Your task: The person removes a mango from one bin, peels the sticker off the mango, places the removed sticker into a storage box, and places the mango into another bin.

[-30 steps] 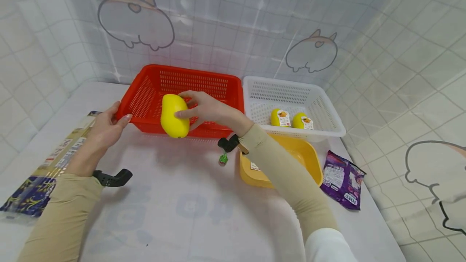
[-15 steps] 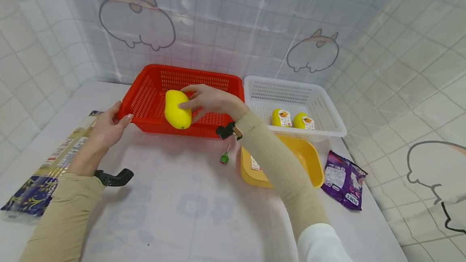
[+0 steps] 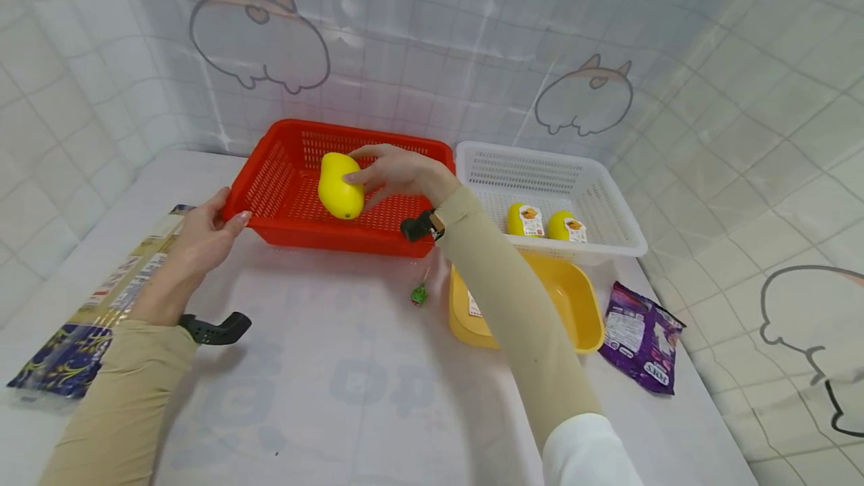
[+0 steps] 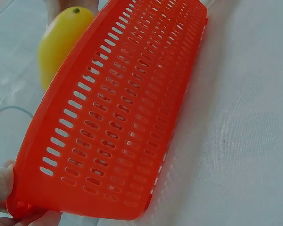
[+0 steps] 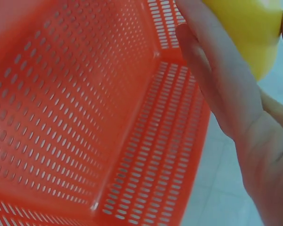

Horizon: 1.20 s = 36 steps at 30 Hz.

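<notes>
Head view — right grip (image 3: 401, 169) angled leftward, clasping yellow fruit (image 3: 334, 192) over red basket (image 3: 324, 237), left grip (image 3: 205, 237) pinching rim (image 3: 250, 167).

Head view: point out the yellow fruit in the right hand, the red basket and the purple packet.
Yellow fruit (image 3: 338, 190), head view: middle of its visible side.
Red basket (image 3: 331, 238), head view: near outer wall.
Purple packet (image 3: 641, 339), head view: middle of its upward face.

Print too small or blurred to read with certainty: short white word (image 3: 655, 374) and text panel (image 3: 624, 328) on the purple packet (image 3: 643, 347), right; lines on the gold-and-blue packet (image 3: 111, 292), left; labels (image 3: 532, 220) on two yellow fruits (image 3: 514, 222), far right, and on the yellow tub (image 3: 582, 298); faint bluish characters (image 3: 351, 385) on the tabletop (image 3: 324, 448)
</notes>
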Tool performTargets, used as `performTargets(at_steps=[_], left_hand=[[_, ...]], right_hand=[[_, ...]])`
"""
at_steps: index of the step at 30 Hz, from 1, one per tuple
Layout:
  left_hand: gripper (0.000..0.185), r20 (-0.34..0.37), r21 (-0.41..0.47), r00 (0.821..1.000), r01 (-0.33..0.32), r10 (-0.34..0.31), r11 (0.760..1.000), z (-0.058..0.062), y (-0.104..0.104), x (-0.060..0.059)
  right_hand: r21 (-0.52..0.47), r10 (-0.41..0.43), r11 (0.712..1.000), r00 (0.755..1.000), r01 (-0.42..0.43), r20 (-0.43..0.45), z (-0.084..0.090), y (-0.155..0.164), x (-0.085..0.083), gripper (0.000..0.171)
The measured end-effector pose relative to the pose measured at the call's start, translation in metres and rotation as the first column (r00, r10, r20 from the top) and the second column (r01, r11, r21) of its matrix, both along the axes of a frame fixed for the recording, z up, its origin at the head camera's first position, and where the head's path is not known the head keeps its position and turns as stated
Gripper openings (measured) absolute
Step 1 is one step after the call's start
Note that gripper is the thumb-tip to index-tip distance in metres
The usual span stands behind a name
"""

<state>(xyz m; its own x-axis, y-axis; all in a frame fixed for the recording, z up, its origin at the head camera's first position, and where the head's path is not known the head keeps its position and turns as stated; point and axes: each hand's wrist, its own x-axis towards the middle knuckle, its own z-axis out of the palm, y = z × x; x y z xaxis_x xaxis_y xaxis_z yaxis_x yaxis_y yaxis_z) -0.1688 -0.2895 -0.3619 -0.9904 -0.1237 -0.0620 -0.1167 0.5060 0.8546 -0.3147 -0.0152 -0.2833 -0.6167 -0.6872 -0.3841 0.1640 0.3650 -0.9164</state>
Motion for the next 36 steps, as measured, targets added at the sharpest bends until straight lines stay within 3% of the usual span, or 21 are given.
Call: performTargets(at_steps=[15, 36], left_hand=[[0.072, 0.016, 0.024, 1.0, 0.001, -0.001, 1.0, -0.002, 0.003, 0.0], [0.073, 0.006, 0.013, 1.0, 0.013, -0.013, 1.0, 0.002, -0.003, 0.001]], right_hand=[[-0.028, -0.081, 0.996, 0.988, 0.086, 0.128, -0.026, 0.007, -0.035, 0.068], [0.051, -0.156, 0.988, 0.972, 0.149, 0.175, -0.063, 0.03, -0.05, 0.069]])
